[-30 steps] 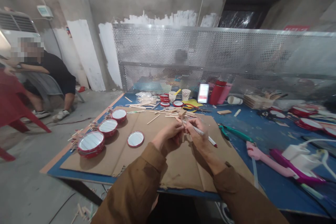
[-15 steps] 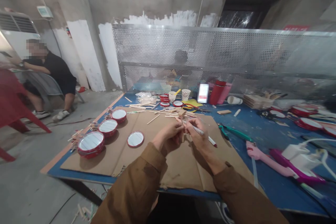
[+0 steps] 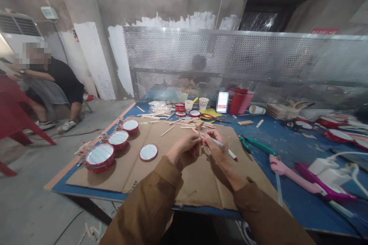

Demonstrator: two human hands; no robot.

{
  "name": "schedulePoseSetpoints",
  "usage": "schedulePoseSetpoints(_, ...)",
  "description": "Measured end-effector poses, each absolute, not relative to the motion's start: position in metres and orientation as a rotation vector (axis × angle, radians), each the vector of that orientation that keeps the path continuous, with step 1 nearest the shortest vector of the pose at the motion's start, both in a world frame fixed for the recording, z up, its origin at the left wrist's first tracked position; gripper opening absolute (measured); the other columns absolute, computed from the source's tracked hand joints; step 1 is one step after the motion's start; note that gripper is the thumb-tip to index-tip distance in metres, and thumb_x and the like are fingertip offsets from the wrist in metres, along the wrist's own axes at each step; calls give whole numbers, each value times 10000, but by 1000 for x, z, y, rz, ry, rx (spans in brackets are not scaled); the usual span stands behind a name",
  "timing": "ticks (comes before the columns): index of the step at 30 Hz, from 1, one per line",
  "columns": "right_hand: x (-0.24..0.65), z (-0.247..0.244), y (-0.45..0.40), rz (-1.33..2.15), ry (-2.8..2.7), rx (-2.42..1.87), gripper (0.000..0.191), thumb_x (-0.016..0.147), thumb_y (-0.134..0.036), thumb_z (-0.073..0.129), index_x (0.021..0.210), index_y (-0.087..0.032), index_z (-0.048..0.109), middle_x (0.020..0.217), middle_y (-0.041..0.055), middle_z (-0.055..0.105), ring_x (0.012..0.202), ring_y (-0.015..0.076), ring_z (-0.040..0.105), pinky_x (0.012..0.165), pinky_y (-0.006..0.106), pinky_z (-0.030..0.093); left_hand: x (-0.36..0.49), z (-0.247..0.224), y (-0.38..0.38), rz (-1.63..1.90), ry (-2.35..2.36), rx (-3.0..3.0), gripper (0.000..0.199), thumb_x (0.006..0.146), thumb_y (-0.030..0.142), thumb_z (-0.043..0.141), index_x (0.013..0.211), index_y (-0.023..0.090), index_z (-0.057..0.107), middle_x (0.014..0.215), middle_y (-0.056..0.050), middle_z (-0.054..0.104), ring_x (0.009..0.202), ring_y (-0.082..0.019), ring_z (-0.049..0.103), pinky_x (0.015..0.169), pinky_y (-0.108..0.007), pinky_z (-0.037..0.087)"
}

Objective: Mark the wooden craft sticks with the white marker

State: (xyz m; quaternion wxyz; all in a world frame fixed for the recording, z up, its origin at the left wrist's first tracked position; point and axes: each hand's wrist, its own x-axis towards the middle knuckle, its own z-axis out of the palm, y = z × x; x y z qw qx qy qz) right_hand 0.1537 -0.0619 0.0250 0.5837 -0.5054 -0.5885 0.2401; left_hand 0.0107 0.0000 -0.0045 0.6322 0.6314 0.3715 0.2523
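Left hand: pinches craft stick, presenting it to marker tip | Right hand: pinches white marker | Red-rimmed tins: set aside, left on cardboard sheet

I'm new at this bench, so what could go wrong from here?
The sticks pinched by the left hand might slip and get lost among the loose sticks on the cardboard. The marker in the right hand sits close to them and could leave a stray mark. The red drums near the table edge could be knocked off; fallen sticks already lie below.
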Motion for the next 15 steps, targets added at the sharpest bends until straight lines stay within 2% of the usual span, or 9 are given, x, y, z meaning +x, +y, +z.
schedulePoseSetpoints(5,152,23,-61,573,-1378,-1184,383,840,-625,726,738,-272,618,618,-6,657,589,182,609,573,295,535,11,-7,2,608,850,1443,332,1109,336,615,814,184,601,549,45,527,406,-90,495,470,-206,388)
schedulePoseSetpoints(9,152,15,-55,609,-1336,-1202,426,810,-667,729,751,-262,612,586,-17,638,544,167,585,550,287,502,12,-11,5,634,835,1438,344,1068,407,696,824,179,615,556,47,530,428,-86,481,473,-199,379)
schedulePoseSetpoints(15,154,12,-54,563,-1359,-1198,456,831,-697,741,766,-260,631,588,-22,641,558,173,595,546,282,492,13,-15,6,640,832,1404,374,1074,449,713,829,181,623,550,46,528,416,-80,467,456,-194,348)
